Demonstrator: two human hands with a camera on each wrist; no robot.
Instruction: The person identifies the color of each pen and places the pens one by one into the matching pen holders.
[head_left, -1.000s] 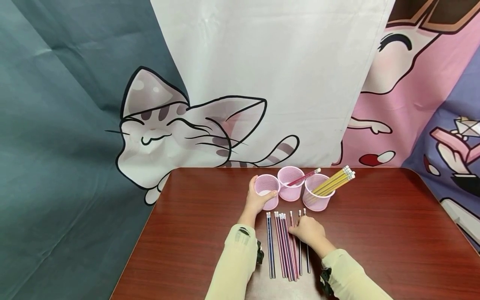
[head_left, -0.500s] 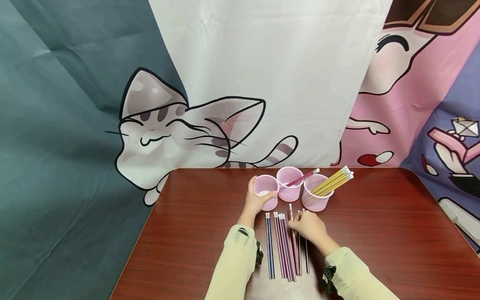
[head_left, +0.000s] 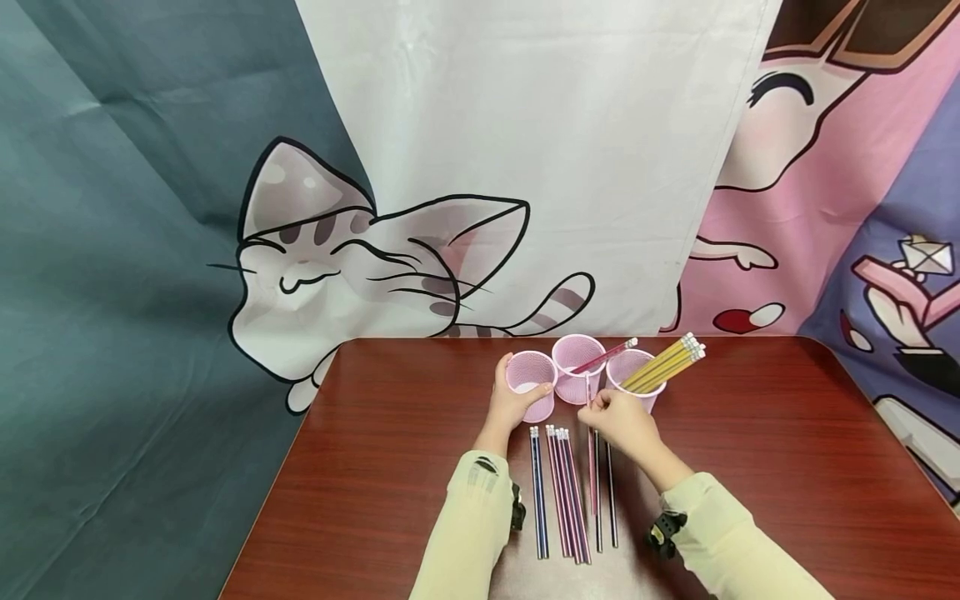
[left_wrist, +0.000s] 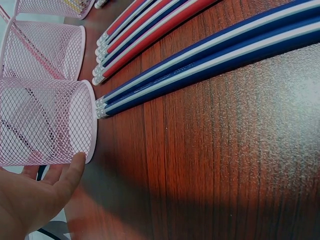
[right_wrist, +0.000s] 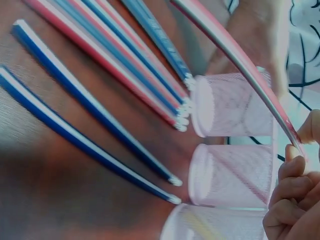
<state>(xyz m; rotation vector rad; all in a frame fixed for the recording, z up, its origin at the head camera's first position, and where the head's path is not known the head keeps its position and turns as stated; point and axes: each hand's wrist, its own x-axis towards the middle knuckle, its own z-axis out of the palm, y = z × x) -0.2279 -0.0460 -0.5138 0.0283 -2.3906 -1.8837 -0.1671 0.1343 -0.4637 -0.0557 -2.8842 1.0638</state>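
Note:
In the head view, my left hand (head_left: pixel 510 404) holds the left pink mesh pencil cup (head_left: pixel 537 408), thumb across its near side. The left wrist view shows its fingers around the same pencil cup (left_wrist: pixel 45 120), with no pencils in it. My right hand (head_left: pixel 625 423) pinches a red-and-white pencil (head_left: pixel 592 479), eraser end up, just in front of the middle cup (head_left: pixel 576 388). In the right wrist view, the held pencil (right_wrist: pixel 240 62) slants down from my fingertips (right_wrist: pixel 295 165), lifted off the table. A red pencil (head_left: pixel 600 358) leans in the middle cup.
Several yellow pencils (head_left: pixel 663 367) fill the right cup (head_left: pixel 643 402). On the brown table (head_left: pixel 405 467) lie two blue pencils (head_left: pixel 539 492), a row of red and blue ones (head_left: pixel 568 492), and two dark blue ones (head_left: pixel 611 492). A printed cloth (head_left: pixel 480 150) hangs behind.
My right hand has pinched the red-and-white pencil from the row, lifted it and moved it toward the cups. The left hand stays on its cup.

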